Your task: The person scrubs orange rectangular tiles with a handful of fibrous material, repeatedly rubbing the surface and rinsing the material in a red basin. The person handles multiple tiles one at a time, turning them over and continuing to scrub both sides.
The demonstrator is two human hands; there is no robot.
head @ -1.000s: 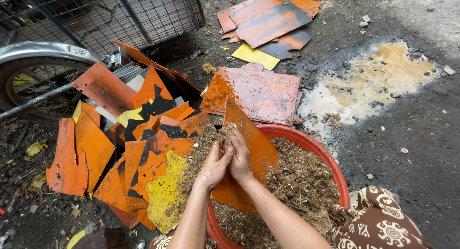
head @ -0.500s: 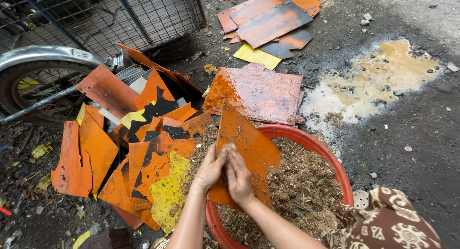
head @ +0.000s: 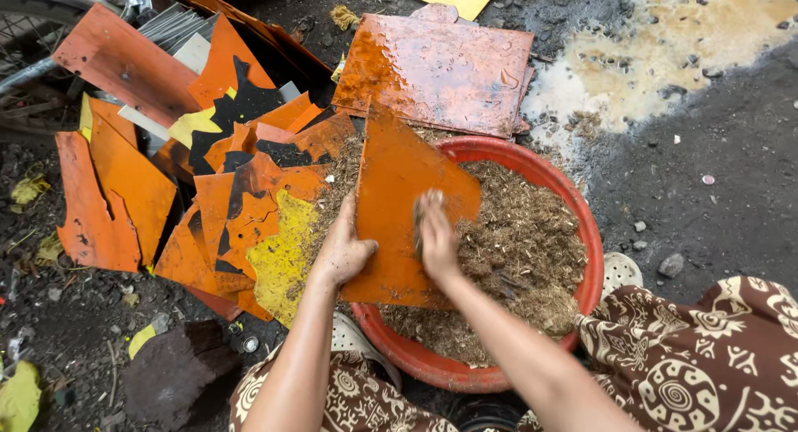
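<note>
My left hand [head: 342, 253] grips the left edge of an orange plastic sheet [head: 399, 208] tilted over the red basin [head: 582, 233] of sawdust [head: 524, 241], my right hand [head: 436, 233] pressed flat on its face, orange scraps [head: 208, 199] piled beyond.

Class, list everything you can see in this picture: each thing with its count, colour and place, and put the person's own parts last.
Orange sheet: one, orange, tilted over the basin's left rim.
Basin: one, red, round, centre, on the ground.
Fibrous material: one heap, brown, inside the basin.
Broken sheets: many, orange with black and yellow patches, piled left of the basin.
Large sheet: one, wet orange, flat behind the basin.
Puddle: one, pale brown, top right.
Ground: dark, gritty.
Patterned garment: brown and cream, bottom edge.
Left hand: grips the orange sheet's left edge.
Right hand: blurred, pressed on the orange sheet's face.
</note>
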